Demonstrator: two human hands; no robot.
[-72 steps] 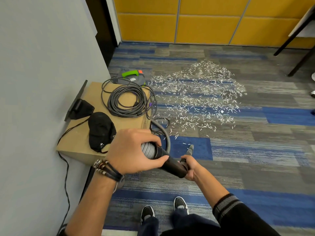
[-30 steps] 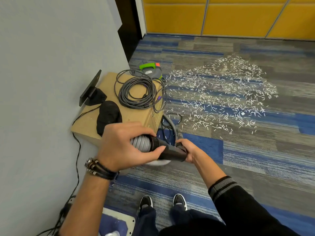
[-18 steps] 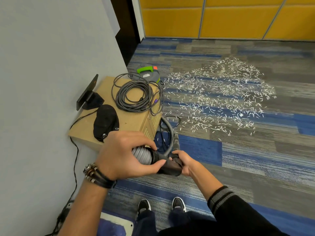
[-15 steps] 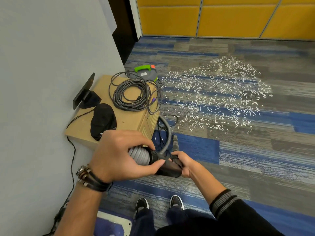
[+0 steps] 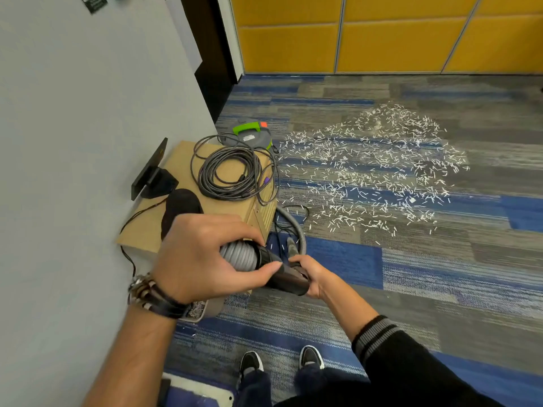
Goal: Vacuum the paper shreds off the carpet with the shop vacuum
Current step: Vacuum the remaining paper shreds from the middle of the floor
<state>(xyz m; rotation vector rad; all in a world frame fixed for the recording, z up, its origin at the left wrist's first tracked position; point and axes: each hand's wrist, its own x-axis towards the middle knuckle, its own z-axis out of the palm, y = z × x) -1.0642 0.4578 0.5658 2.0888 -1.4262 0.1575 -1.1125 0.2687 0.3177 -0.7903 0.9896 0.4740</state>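
A grey-and-blue striped carpet (image 5: 411,289) covers the floor, and a wide scatter of small white paper shreds (image 5: 367,177) lies on it ahead, well apart from both hands. Against the wall sits a tan cardboard box (image 5: 141,230) carrying a coiled grey cable (image 5: 229,171), with the grey, green-handled shop vacuum (image 5: 249,136) just behind it. The left hand (image 5: 199,254) curls its fingers round the ribbed grey vacuum hose (image 5: 238,257), thumb on the black plastic cuff (image 5: 282,277), whose far end the right hand (image 5: 311,274) clasps.

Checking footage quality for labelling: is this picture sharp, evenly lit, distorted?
Head view: light even, no glare; paper shreds, left hand and right hand on the hose sharp; wide-angle lens enlarges the left forearm and tilts the wall.
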